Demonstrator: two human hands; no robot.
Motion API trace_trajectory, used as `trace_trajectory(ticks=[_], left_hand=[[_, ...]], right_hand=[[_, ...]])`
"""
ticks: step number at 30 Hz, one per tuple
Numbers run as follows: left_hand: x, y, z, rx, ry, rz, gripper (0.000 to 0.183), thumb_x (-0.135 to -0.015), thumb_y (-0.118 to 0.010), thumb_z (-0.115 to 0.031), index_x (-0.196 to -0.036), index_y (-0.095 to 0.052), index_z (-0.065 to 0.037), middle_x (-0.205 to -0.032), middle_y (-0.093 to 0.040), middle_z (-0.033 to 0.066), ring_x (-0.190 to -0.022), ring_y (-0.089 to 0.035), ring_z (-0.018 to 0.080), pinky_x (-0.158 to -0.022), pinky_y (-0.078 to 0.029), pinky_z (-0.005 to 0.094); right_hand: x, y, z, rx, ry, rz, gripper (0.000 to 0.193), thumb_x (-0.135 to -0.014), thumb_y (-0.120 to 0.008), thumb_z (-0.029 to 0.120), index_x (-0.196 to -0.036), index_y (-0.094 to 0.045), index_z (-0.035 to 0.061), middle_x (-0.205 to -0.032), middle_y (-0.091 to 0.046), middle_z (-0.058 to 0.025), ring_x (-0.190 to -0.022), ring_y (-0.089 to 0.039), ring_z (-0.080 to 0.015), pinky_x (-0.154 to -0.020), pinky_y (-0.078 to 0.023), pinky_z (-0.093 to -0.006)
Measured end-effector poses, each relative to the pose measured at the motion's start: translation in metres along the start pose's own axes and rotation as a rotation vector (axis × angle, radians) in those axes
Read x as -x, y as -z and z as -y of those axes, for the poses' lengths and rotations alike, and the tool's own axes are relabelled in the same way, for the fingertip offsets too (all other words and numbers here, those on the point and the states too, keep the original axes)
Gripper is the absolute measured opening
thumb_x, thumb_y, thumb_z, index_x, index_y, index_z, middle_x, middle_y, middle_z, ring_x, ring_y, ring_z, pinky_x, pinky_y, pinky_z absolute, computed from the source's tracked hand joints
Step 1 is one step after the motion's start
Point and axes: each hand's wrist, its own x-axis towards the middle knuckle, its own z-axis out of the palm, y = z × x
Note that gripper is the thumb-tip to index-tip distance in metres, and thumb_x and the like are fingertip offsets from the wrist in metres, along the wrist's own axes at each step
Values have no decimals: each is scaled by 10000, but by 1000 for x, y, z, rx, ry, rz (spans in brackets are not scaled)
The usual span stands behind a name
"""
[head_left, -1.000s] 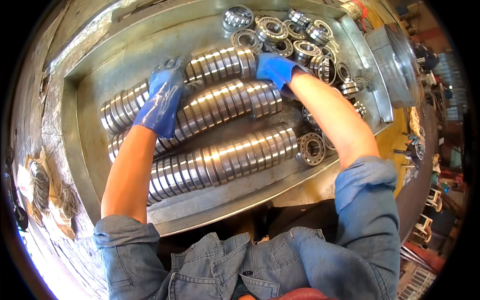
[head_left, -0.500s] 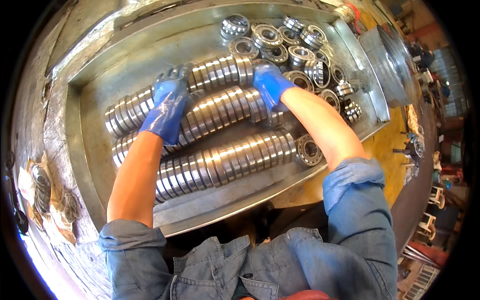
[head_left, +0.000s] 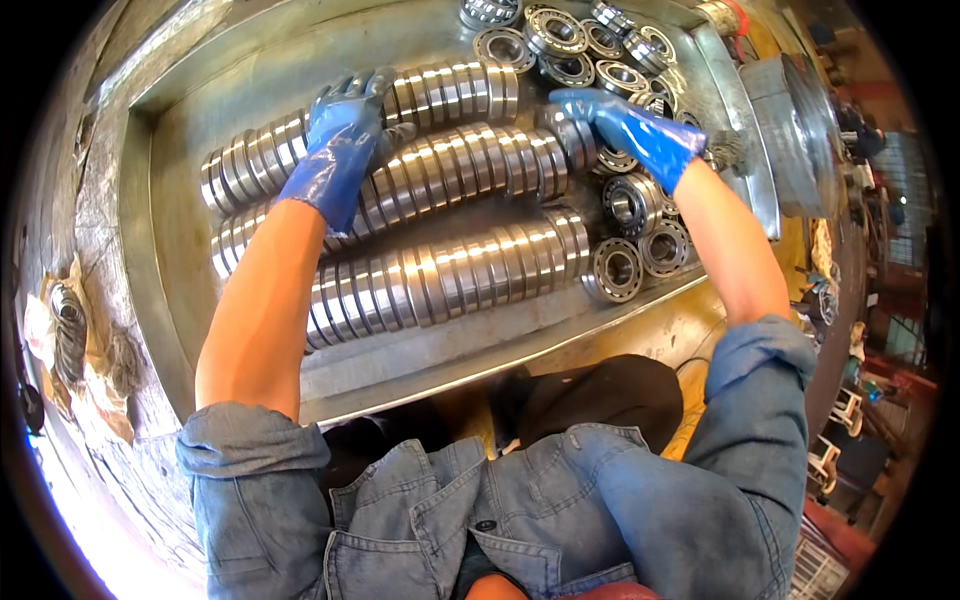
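My left hand (head_left: 345, 122), in a blue rubber glove, lies across the back row of bearings (head_left: 450, 95). Its fingers are spread over the row's far side, and its thumb points right along the front side. My right hand (head_left: 625, 120), gloved alike, grips a bearing (head_left: 568, 138) just behind the right end of the middle row (head_left: 440, 175). Its fingers reach over the bearing's top; the thumb is hidden. A third row of bearings (head_left: 450, 278) lies nearest me. All three rows stand on edge, side by side, in a metal tray (head_left: 150, 290).
Loose bearings lie at the tray's right, among them one flat bearing (head_left: 555, 32) in the back cluster and another (head_left: 612, 270) beside the near row. Outside the tray are a metal drum (head_left: 790, 135) at right and crumpled paper with a dark part (head_left: 70, 330) at left.
My right hand has moved right, away from the end of the back row, and a bearing now shows at its fingers. My left hand stays on the back row. The whole view has shifted.
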Motion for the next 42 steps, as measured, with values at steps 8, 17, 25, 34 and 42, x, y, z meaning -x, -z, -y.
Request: trace_trajectory(ticks=[8,17,25,34,42], left_hand=[[45,-2,30,404,-166,-9,459,-961,-692,-402,-1294,-584,-105,-1167,-619,143,-1026,-577,293,-913,-478,411],[12,29,-9,205,-530,-99,653,-1033,-600,-244,-1628,-331,-218,-1506,-567,161,-1363,-560,360,-1120,-502,396],[-67,-17,-100,250,-226,-171,793,-770,-855,-483,-1414,-578,-111,-1381,-633,225,-1314,-583,403,-1104,-448,464],[-77,-24,-101,235,-103,-80,688,-879,-768,-301,-1498,-505,-155,-1528,-538,188,-1444,-485,349,-1191,-363,501],[-76,-9,-109,223,-168,-14,814,-807,-817,-477,-1457,-521,-87,-1514,-537,215,-1436,-484,364,-1200,-351,477]], right_hand=[[37,-60,30,387,-129,-240,449,-1048,-562,228,-1471,-573,82,-1423,-628,-144,-1303,-578,-239,-1099,-454,-338],[21,-43,54,1051,51,-563,383,-1010,-531,386,-1353,-641,256,-1133,-750,-152,-1050,-717,-362,-953,-562,-472],[-94,-27,77,1291,298,-163,578,-912,-650,111,-1464,-537,238,-1319,-685,-144,-1195,-658,-379,-995,-545,-458],[-167,-30,26,1245,298,-152,448,-972,-610,113,-1414,-600,186,-1218,-714,-189,-1101,-696,-373,-967,-566,-420],[-159,31,49,423,83,-250,575,-919,-684,98,-1466,-569,235,-1190,-750,-154,-1011,-735,-254,-887,-603,-393]])
